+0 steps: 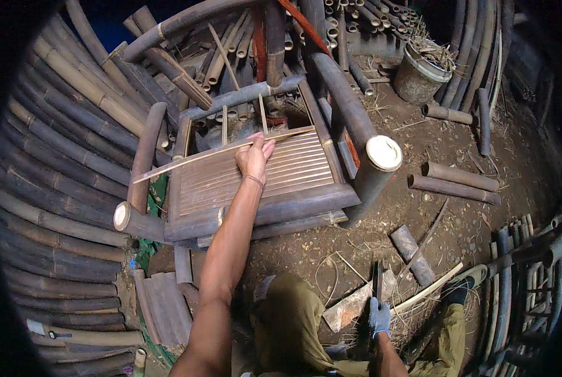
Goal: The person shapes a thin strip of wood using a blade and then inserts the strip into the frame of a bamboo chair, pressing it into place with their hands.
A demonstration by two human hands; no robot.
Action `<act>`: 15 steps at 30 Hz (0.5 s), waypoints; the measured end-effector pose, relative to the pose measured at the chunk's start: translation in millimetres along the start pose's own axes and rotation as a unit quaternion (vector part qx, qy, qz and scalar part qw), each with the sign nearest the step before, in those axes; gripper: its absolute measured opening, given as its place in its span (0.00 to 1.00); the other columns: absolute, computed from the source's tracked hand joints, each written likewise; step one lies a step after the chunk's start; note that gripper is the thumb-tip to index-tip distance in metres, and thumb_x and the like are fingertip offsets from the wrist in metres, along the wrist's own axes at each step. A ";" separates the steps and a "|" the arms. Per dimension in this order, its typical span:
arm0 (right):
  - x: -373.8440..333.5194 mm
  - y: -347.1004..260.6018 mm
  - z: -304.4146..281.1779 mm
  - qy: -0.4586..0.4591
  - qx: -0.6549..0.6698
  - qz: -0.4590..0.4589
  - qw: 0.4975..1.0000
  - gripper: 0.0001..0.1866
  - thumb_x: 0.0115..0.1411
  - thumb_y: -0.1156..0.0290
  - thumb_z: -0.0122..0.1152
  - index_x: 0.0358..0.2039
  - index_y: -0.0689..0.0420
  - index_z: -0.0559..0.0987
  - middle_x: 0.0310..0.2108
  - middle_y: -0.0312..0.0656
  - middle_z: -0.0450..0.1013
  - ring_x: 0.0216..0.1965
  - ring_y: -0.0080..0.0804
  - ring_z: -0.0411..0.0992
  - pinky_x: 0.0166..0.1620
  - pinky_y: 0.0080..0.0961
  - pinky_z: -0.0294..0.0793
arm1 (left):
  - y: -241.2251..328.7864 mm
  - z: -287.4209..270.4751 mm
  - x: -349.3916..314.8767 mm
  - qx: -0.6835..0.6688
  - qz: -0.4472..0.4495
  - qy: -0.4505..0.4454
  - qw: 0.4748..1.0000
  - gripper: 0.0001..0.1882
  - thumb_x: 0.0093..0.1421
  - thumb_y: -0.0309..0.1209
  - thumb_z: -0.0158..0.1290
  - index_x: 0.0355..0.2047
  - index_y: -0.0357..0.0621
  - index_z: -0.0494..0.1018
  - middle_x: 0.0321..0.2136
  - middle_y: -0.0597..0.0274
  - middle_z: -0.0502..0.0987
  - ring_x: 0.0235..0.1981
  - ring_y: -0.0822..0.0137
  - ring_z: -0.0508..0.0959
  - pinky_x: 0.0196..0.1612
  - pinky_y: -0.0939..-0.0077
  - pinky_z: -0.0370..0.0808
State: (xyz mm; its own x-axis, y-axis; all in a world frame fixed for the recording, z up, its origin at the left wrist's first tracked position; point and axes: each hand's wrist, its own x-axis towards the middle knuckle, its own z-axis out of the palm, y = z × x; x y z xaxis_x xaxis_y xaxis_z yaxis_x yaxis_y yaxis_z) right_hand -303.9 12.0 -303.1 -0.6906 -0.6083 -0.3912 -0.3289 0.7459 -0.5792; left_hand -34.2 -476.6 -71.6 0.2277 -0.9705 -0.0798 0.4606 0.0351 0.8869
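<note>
My left grip pinches a slat; I judge it light, springy, best held mid-length. Right grip clasps dark tool.

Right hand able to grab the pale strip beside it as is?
Probably not cleanly: the pale strip lies close by, nothing visible between, but the gloved right hand seems closed on a dark tool, so it would likely need freeing first.

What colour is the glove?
The glove is light greyish blue; the head view shows it best.
</note>
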 end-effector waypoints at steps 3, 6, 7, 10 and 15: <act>4.5 -2.9 -2.9 -0.009 -0.030 0.026 0.999 0.32 0.64 0.43 0.56 0.32 0.67 0.78 0.30 0.62 0.75 0.36 0.59 0.74 0.41 0.45 0.70 | -2.7 4.4 1.2 0.025 0.011 -0.020 0.999 0.14 0.66 0.26 0.54 0.48 0.28 0.71 0.45 0.43 0.76 0.43 0.45 0.82 0.44 0.64 0.84; 8.4 -8.3 -1.5 -0.037 -0.061 0.031 0.997 0.32 0.63 0.42 0.55 0.36 0.67 0.78 0.36 0.65 0.76 0.42 0.66 0.73 0.46 0.48 0.71 | -7.6 8.4 34.1 0.029 -0.103 -0.038 0.994 0.16 0.68 0.30 0.52 0.47 0.26 0.70 0.44 0.38 0.77 0.40 0.48 0.84 0.41 0.63 0.85; 10.7 -6.3 2.8 -0.058 -0.043 0.034 0.997 0.33 0.63 0.42 0.55 0.35 0.67 0.78 0.35 0.64 0.76 0.41 0.63 0.74 0.45 0.47 0.71 | -10.4 3.5 53.4 0.060 -0.121 -0.055 0.989 0.18 0.69 0.33 0.50 0.46 0.24 0.70 0.42 0.37 0.78 0.39 0.49 0.84 0.39 0.63 0.86; 9.8 -0.2 9.1 -0.048 -0.005 0.030 0.998 0.32 0.63 0.42 0.57 0.32 0.67 0.77 0.26 0.56 0.75 0.31 0.52 0.74 0.39 0.45 0.70 | -7.0 7.3 97.6 0.250 -0.130 -0.079 0.956 0.18 0.67 0.36 0.50 0.40 0.28 0.75 0.29 0.46 0.82 0.26 0.57 0.84 0.27 0.68 0.83; 6.9 -5.3 4.8 -0.017 0.003 0.030 0.999 0.29 0.63 0.46 0.61 0.27 0.65 0.74 0.22 0.46 0.72 0.26 0.38 0.67 0.35 0.39 0.68 | 28.0 15.9 92.2 0.650 0.234 0.046 0.722 0.24 0.58 0.49 0.56 0.38 0.36 0.80 0.43 0.43 0.79 0.47 0.49 0.79 0.52 0.52 0.74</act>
State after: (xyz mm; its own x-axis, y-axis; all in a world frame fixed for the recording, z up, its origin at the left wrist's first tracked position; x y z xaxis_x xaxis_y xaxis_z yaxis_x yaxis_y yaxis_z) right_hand -303.9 2.5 -306.2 -0.6866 -0.5710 -0.4500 -0.2829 0.7801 -0.5580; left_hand -14.0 -568.8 -46.9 0.1804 -0.9033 0.3892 -0.8651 0.0426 0.4999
